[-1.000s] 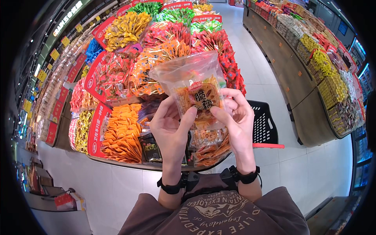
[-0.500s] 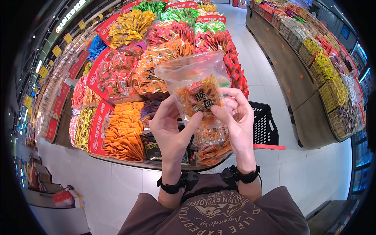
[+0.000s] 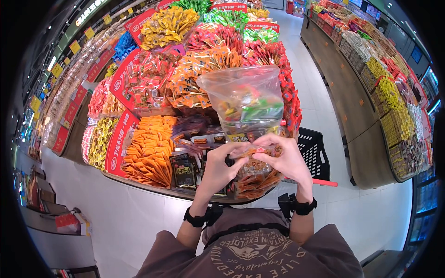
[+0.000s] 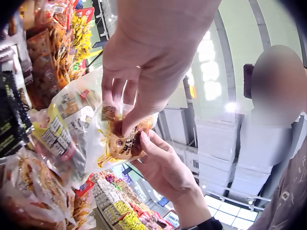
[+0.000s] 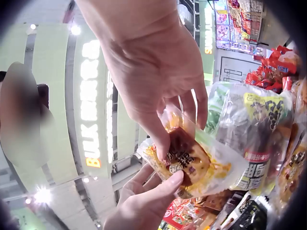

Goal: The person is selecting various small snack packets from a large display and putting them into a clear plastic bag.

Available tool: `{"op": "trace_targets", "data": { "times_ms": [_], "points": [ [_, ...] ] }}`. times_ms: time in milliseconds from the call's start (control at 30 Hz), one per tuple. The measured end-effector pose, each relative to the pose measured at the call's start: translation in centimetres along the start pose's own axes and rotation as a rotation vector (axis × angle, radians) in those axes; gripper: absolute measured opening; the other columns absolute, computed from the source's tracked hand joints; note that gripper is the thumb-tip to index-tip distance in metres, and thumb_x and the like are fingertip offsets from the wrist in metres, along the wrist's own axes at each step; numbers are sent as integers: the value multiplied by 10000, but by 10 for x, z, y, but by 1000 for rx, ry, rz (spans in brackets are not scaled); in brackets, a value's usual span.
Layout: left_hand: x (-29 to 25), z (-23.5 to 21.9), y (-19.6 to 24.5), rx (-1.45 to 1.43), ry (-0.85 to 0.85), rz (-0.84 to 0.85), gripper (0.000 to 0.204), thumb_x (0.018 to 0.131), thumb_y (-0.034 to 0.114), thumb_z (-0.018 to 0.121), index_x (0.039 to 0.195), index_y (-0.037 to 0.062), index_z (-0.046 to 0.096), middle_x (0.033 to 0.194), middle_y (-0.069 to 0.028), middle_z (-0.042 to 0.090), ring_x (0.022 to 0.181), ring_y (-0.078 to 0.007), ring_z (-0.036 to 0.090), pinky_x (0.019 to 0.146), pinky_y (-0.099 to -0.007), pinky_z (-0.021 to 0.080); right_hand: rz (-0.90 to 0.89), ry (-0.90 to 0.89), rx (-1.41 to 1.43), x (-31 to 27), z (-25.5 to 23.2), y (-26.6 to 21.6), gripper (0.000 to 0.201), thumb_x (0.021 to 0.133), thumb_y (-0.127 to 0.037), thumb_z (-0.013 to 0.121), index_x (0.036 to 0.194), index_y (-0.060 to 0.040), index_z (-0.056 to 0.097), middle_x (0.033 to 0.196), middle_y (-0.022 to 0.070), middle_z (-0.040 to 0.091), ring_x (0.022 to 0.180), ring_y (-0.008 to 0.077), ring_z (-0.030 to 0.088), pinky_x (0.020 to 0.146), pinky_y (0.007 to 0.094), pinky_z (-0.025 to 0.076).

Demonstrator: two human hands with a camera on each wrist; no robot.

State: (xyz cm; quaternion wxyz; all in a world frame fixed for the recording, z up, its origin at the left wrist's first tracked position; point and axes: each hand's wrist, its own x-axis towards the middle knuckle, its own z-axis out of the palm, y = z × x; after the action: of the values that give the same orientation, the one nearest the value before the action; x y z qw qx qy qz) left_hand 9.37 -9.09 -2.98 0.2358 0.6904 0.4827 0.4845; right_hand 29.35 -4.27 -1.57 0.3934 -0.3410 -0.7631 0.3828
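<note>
Both hands hold a small see-through snack packet [image 5: 194, 167] of orange-brown slices with dark printed lettering. My left hand [image 3: 221, 166] pinches one side, thumb in front and fingers behind. The right hand [image 3: 291, 160] pinches the other side in the same way, its thumb near the left one. Just beyond the fingers a large clear plastic bag [image 3: 241, 79] stands up, with green, red and yellow packaging inside. In the left wrist view, a yellow-labelled pack [image 4: 58, 136] shows through the bag behind the packet.
A tiered display holds heaped orange packets [image 3: 148, 150], black packets [image 3: 184, 171] and red signs [image 3: 121, 143]. A black basket [image 3: 314, 155] with a red handle is at the right. Another long shelf [image 3: 354, 120] runs across the aisle. The floor [image 3: 139, 208] is pale tile.
Both hands have lowered and shifted right with the packet, which now tips away so its printed front is mostly lost from the head view. The clear bag's colourful contents show above the hands.
</note>
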Motion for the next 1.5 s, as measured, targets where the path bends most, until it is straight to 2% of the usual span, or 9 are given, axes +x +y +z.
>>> {"op": "trace_targets", "data": {
  "times_ms": [200,300,500,733,867,967,1267,1333,1500],
  "points": [
    [-12,-6,-11,-1,-50,-10,322,802,53,766,1109,16,677,947,-112,713,830,-180,686,771,-282,527,77,-138,-129,1,-11,-2,241,791,-104,798,963,22,686,871,103,714,817,149,691,757,279,526],
    [-4,-23,-18,36,98,22,224,830,53,740,1043,3,692,910,-82,721,827,-137,671,765,-267,519,-32,-8,-174,11,-27,-12,231,798,-144,794,944,-4,681,820,98,713,728,183,693,648,292,514],
    [44,-61,-32,-56,369,24,237,894,48,674,1129,15,670,878,-63,719,754,-96,660,702,-245,517,-278,254,-292,61,-64,-57,248,815,-164,789,986,-25,677,727,22,597,686,85,554,622,262,468],
    [97,-76,-51,-36,67,-42,265,908,125,673,1146,10,661,814,-83,729,665,-107,677,624,-240,524,-497,352,-47,160,-53,-37,295,845,-162,759,1082,-27,649,793,44,636,728,99,598,655,276,495],
    [98,-73,-37,118,81,-28,148,901,113,655,993,10,709,768,-64,721,624,-121,670,588,-244,507,-329,163,-36,172,-34,-24,277,886,-159,709,1116,-31,620,837,86,682,809,148,677,706,318,537],
    [92,-73,-35,132,133,8,140,900,91,646,995,8,708,767,-61,719,626,-115,660,584,-250,500,-359,-41,-165,170,-23,-20,315,885,-186,712,1138,-30,607,782,77,659,698,148,598,671,319,492],
    [83,-72,-36,-32,74,84,140,941,5,587,1008,-18,708,870,-43,694,683,-89,643,608,-223,500,-349,62,-29,173,-21,-18,252,901,-169,682,1081,-18,591,883,118,666,779,207,650,718,318,510],
    [83,-70,-36,-61,50,92,155,946,2,578,1014,-9,717,886,-45,688,691,-89,642,607,-217,496,-390,-96,-144,172,-19,-12,228,934,-147,661,1110,-27,579,923,48,657,777,104,600,727,290,504],
    [82,-70,-34,38,61,127,156,945,5,582,1002,7,727,872,-42,683,668,-84,635,587,-213,488,-266,-234,-282,166,-32,-14,238,938,-166,655,1107,-26,563,885,39,645,802,124,600,724,310,500]
  ]
}}
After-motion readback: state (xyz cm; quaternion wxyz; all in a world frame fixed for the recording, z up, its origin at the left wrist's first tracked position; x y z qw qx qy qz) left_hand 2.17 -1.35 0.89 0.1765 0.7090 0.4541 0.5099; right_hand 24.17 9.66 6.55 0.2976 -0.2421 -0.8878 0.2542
